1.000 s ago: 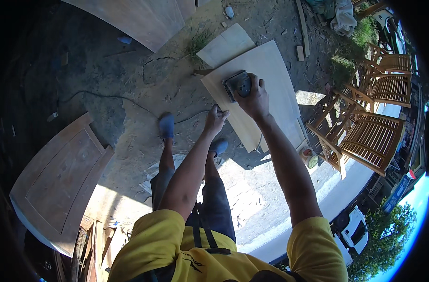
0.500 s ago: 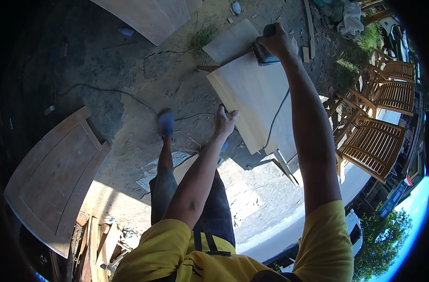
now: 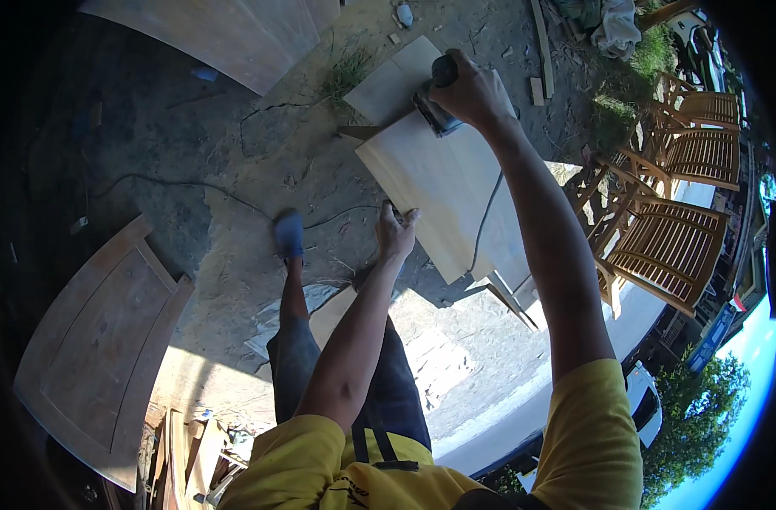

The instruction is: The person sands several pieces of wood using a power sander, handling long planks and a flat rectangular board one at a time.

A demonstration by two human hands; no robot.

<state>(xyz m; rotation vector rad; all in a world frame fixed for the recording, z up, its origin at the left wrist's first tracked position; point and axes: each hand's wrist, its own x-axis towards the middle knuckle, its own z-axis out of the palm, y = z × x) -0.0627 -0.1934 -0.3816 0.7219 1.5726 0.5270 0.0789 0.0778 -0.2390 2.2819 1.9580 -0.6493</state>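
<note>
- Pale wood panel (image 3: 452,183), flat, smooth, rectangular, lying tilted over a second lighter board (image 3: 392,81) at its far end.
- Dark electric sander (image 3: 435,106) sits on the panel's far corner; right hand (image 3: 471,89) closed around its top, cord (image 3: 483,223) trailing back across the panel.
- Left hand (image 3: 396,231) grips the panel's near left edge, fingers curled over it.
- Versus half a second ago: sander and right hand in much the same far spot, left hand unchanged.
- Around: slatted wooden chairs (image 3: 673,200) right, panelled door (image 3: 99,340) left on the ground, black cable (image 3: 201,191) across concrete, blue shoe (image 3: 288,234).
</note>
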